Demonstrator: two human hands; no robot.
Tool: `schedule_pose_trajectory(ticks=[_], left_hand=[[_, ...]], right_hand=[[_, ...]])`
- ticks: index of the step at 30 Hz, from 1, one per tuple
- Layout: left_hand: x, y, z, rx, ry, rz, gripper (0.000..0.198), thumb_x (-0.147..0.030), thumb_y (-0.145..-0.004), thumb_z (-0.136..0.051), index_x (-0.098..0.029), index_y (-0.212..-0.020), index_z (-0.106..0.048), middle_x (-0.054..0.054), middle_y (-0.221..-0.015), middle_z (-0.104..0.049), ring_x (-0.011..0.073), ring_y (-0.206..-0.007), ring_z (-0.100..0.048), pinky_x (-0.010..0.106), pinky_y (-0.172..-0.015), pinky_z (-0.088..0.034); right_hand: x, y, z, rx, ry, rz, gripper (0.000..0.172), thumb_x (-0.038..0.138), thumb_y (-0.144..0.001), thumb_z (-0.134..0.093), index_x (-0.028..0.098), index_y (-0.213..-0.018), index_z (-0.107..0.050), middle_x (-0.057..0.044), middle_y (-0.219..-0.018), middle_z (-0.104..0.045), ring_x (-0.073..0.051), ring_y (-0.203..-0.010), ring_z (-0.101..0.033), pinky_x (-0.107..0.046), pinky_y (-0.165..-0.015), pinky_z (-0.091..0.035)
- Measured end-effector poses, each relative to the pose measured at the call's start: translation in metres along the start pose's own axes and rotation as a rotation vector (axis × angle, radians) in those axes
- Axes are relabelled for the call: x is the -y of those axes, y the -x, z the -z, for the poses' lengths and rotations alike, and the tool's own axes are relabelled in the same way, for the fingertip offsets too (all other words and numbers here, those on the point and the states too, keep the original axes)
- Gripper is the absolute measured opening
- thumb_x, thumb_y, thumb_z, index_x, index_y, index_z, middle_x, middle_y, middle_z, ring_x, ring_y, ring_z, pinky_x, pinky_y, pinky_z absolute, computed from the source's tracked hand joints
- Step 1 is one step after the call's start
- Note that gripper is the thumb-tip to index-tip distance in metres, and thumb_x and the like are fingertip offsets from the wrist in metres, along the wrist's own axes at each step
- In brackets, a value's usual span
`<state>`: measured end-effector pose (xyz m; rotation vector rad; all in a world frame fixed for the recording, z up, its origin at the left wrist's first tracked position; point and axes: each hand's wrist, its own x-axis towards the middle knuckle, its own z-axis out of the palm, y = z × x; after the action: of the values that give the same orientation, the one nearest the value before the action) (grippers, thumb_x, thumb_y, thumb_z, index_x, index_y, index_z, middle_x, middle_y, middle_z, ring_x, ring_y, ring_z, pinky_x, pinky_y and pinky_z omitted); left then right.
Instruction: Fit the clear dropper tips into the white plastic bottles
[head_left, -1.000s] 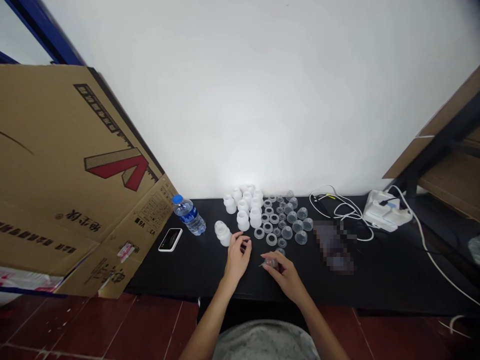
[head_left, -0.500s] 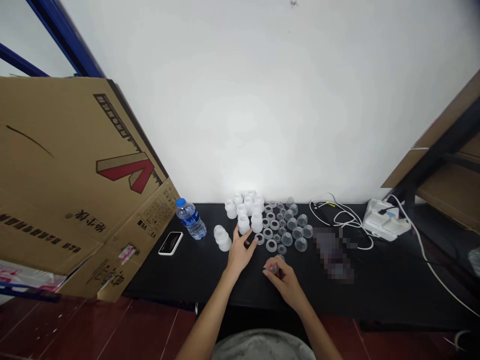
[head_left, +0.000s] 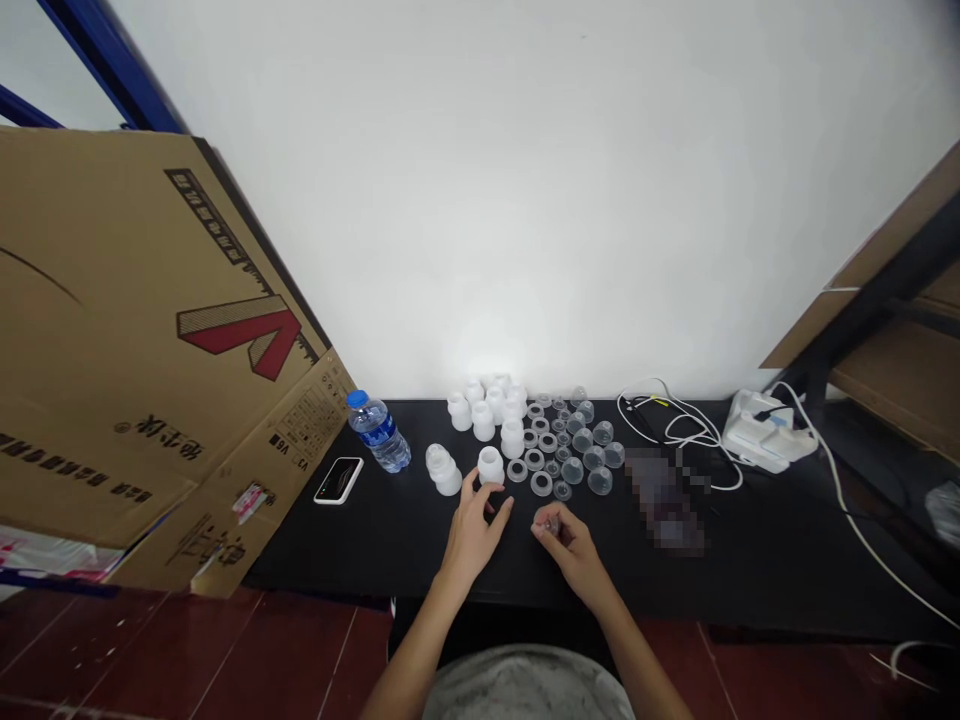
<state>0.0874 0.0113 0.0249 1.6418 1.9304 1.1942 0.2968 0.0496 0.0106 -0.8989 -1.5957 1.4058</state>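
Just beyond left hand (head_left: 472, 528), white bottle (head_left: 490, 465)

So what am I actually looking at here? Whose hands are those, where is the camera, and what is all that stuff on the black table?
There is no machine here. These are a person's two bare hands, filmed by a single camera worn on the head. It looks forward and down, so the arms come in from the bottom edge.

On the black table, near the wall, stand a cluster of small white bottles, some white rings and some clear caps. To the left are a water bottle, a phone and a big cardboard box. To the right are white cables and a white device.

The left hand is open, its fingertips right by a lone white bottle. The right hand pinches a small clear piece.
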Motion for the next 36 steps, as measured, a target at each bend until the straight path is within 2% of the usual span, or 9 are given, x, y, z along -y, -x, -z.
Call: schedule_pose_trajectory(ticks=[4, 7, 10, 12, 17, 23, 26, 31, 36], left_hand=[[0.002, 0.006, 0.002, -0.034, 0.053, 0.016, 0.021, -0.043, -0.102, -0.065, -0.023, -0.1, -0.062, 0.016, -0.161, -0.049, 0.0158, -0.078, -0.071, 0.045, -0.089, -0.061], [0.005, 0.003, -0.002, -0.094, 0.128, 0.041, 0.025, -0.043, -0.1, -0.066, -0.024, -0.105, -0.051, 0.017, -0.154, -0.056, 0.015, -0.075, -0.071, 0.04, -0.081, -0.06], [0.006, -0.005, -0.008, -0.117, 0.175, 0.099, 0.037, -0.045, -0.098, -0.069, -0.024, -0.118, -0.048, 0.011, -0.119, -0.073, 0.0188, -0.073, -0.072, 0.035, -0.075, -0.057], [0.005, -0.009, -0.011, -0.127, 0.172, 0.127, 0.049, -0.045, -0.096, -0.071, -0.022, -0.132, -0.046, 0.006, -0.103, -0.074, 0.0207, -0.071, -0.072, 0.035, -0.072, -0.055], [0.002, -0.013, -0.014, -0.128, 0.082, 0.087, 0.054, -0.043, -0.096, -0.071, -0.024, -0.142, -0.049, 0.01, -0.125, -0.07, 0.0174, -0.069, -0.067, 0.034, -0.068, -0.053], [0.003, -0.008, -0.01, -0.073, 0.024, -0.028, 0.031, -0.04, -0.095, -0.073, -0.026, -0.122, -0.065, 0.006, -0.111, -0.067, 0.0235, -0.088, -0.067, 0.038, -0.079, -0.056], [0.003, -0.004, -0.006, -0.031, 0.125, -0.053, 0.036, -0.036, -0.09, -0.08, -0.025, -0.12, -0.063, 0.008, -0.119, -0.07, 0.0271, -0.104, -0.07, 0.042, -0.091, -0.058], [0.003, 0.001, 0.006, 0.157, 0.38, -0.016, 0.033, -0.037, -0.092, -0.08, -0.023, -0.116, -0.062, 0.005, -0.111, -0.076, 0.0225, -0.101, -0.073, 0.038, -0.094, -0.059], [0.005, 0.002, 0.014, 0.234, 0.603, 0.064, 0.045, -0.045, -0.091, -0.082, -0.022, -0.127, -0.066, 0.01, -0.124, -0.075, 0.0259, -0.114, -0.073, 0.038, -0.1, -0.058]], right_hand=[[0.002, -0.001, -0.001, -0.022, -0.023, -0.013, 0.039, 0.062, -0.096, -0.073, 0.023, -0.101, -0.069, -0.003, -0.09, -0.062, -0.021, -0.082, -0.056, -0.033, -0.076, -0.048], [0.004, -0.001, -0.001, -0.032, -0.043, -0.021, 0.043, 0.062, -0.094, -0.076, 0.024, -0.112, -0.069, -0.003, -0.096, -0.064, -0.022, -0.085, -0.058, -0.033, -0.077, -0.05], [0.004, -0.001, -0.001, -0.017, -0.053, -0.019, 0.044, 0.062, -0.094, -0.075, 0.023, -0.113, -0.07, -0.004, -0.098, -0.065, -0.022, -0.088, -0.059, -0.032, -0.079, -0.051], [0.004, -0.001, 0.0, -0.006, -0.046, -0.015, 0.043, 0.063, -0.095, -0.074, 0.023, -0.112, -0.07, -0.005, -0.099, -0.065, -0.023, -0.089, -0.06, -0.033, -0.08, -0.051], [0.003, 0.0, 0.001, 0.006, -0.047, -0.009, 0.042, 0.063, -0.096, -0.073, 0.024, -0.111, -0.071, -0.004, -0.099, -0.066, -0.023, -0.09, -0.06, -0.033, -0.082, -0.051], [0.005, 0.001, -0.001, -0.005, -0.169, -0.01, 0.041, 0.058, -0.093, -0.079, 0.026, -0.114, -0.063, -0.002, -0.096, -0.064, -0.021, -0.087, -0.059, -0.032, -0.08, -0.049], [0.007, 0.001, -0.001, -0.025, -0.241, -0.031, 0.042, 0.058, -0.091, -0.081, 0.027, -0.105, -0.057, 0.001, -0.088, -0.06, -0.018, -0.078, -0.055, -0.03, -0.074, -0.046], [0.008, 0.001, 0.0, -0.026, -0.291, -0.041, 0.043, 0.056, -0.091, -0.083, 0.026, -0.096, -0.053, 0.002, -0.085, -0.056, -0.016, -0.073, -0.049, -0.028, -0.067, -0.042], [0.001, 0.001, 0.0, -0.044, -0.364, -0.01, 0.036, 0.048, -0.093, -0.084, 0.025, -0.098, -0.056, 0.001, -0.087, -0.058, -0.014, -0.069, -0.046, -0.026, -0.06, -0.037]])
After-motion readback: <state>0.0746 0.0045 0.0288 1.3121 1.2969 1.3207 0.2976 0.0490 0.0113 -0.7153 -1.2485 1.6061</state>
